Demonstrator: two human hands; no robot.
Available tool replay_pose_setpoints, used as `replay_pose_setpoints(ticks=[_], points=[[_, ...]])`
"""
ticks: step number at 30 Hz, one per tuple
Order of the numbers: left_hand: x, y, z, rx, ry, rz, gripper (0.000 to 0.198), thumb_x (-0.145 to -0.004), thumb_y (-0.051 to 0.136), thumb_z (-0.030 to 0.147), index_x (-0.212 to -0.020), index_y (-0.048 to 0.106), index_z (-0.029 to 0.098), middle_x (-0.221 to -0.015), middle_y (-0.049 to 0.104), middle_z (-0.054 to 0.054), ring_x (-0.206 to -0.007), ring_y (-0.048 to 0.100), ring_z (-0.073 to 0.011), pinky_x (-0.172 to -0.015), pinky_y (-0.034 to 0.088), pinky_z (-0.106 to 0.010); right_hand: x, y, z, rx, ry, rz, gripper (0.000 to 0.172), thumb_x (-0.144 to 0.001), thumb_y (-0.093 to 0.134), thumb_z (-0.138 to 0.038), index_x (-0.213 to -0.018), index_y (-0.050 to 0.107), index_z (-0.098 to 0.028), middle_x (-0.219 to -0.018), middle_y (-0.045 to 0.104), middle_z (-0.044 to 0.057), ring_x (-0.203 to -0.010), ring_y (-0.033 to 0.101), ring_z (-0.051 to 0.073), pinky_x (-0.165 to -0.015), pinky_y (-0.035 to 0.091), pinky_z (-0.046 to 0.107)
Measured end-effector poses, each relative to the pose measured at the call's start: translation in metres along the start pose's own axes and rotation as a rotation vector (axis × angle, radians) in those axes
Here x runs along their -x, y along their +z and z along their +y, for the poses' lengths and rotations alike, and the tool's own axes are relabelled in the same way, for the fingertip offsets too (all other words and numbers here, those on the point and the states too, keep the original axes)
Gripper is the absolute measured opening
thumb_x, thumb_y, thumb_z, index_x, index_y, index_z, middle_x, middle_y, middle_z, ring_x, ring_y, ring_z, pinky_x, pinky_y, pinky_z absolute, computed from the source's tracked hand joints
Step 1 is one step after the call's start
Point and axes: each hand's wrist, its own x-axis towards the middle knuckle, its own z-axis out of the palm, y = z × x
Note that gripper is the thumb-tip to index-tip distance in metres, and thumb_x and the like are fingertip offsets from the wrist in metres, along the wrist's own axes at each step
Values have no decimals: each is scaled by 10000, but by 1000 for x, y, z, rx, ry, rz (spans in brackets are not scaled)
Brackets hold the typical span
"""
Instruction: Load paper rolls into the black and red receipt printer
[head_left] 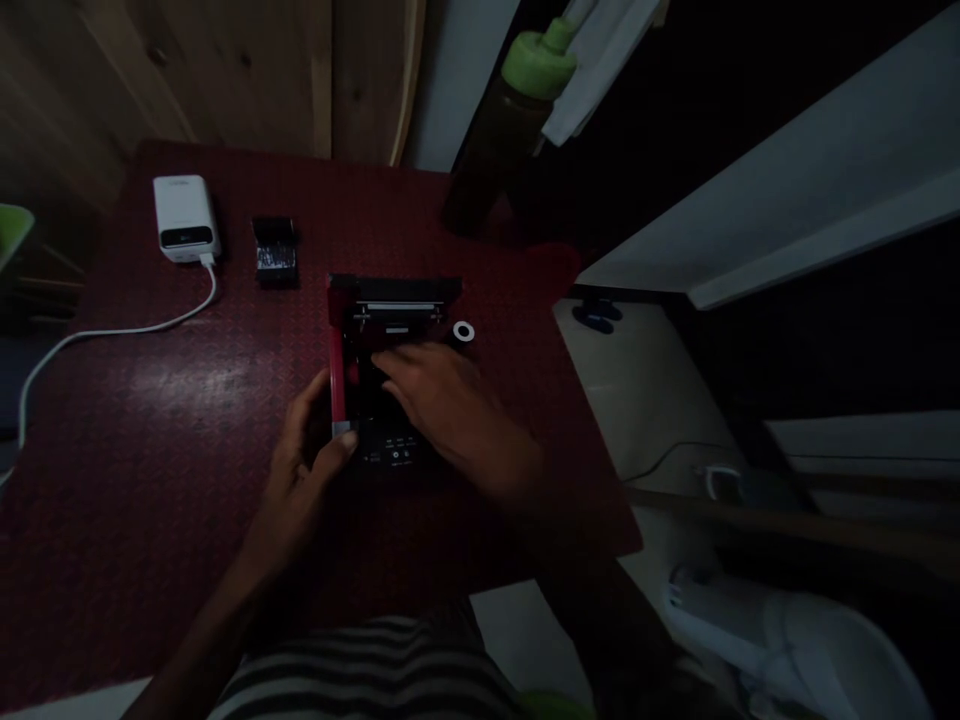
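Note:
A small red and black printer (397, 456) sits on the table with its lid (397, 292) raised at the back. It looks like a label or receipt printer, with buttons and small marks on its front panel. My left hand (304, 455) grips its left side, thumb on the front corner and fingers along the outer wall. Over the dark inner bay reaches my right hand (431, 390), fingers stretched out and tips near the left inside. Nothing shows between those fingers, though the bay is very dark. A small white ring with a dark centre (463, 331) shows beside the printer's right side.
On the dark red table (172, 440) stand a white power bank (184, 215) with a white cable (142, 330) and a small open black case (275, 250). A green-capped bottle (499, 130) stands at the back right. Slippers (596, 314) lie on the floor.

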Motion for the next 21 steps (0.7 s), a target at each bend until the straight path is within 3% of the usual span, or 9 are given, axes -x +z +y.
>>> replay_pose_setpoints(ticks=[2,5,9,14,21], points=[[-1,-1,-1,1,-5,4,768,-1024,790,579,-1723,598,325,-1777,613,-85,-1663,558,-395,-1346,507,-557,-16,-7,-9,98,38,-129,414,-1184,445,-66,-1373,797,-175,-1298,867,157,-1218,835,297,-1032,645,405],[-3,-3,-2,12,12,-4,743,-1027,781,579,-1704,618,320,-1755,635,-88,-1650,571,-394,-1333,518,-553,-24,-9,-17,145,52,-136,469,-1182,381,-42,-1400,778,-162,-1309,856,184,-1223,840,306,-1018,649,408],[-4,-4,-4,35,29,-1,721,-1024,801,559,-1689,637,332,-1746,646,-71,-1648,574,-374,-1317,532,-510,-28,-1,-13,146,35,-125,407,-1139,486,-12,-1343,800,-173,-1203,879,156,-1120,868,300,-973,680,407],[-3,-4,-2,59,-2,-7,714,-1030,813,553,-1688,637,336,-1714,673,-84,-1600,627,-374,-1292,551,-504,-31,9,1,139,-34,-40,358,-1039,616,21,-1249,815,-191,-1122,884,141,-937,869,312,-821,697,420],[-4,-4,0,33,1,-12,714,-1028,808,545,-1684,629,328,-1756,633,-90,-1643,582,-382,-1320,530,-517,0,2,-6,56,-18,131,284,-981,714,-28,-1203,791,-188,-1155,868,140,-1079,829,329,-981,667,470]])
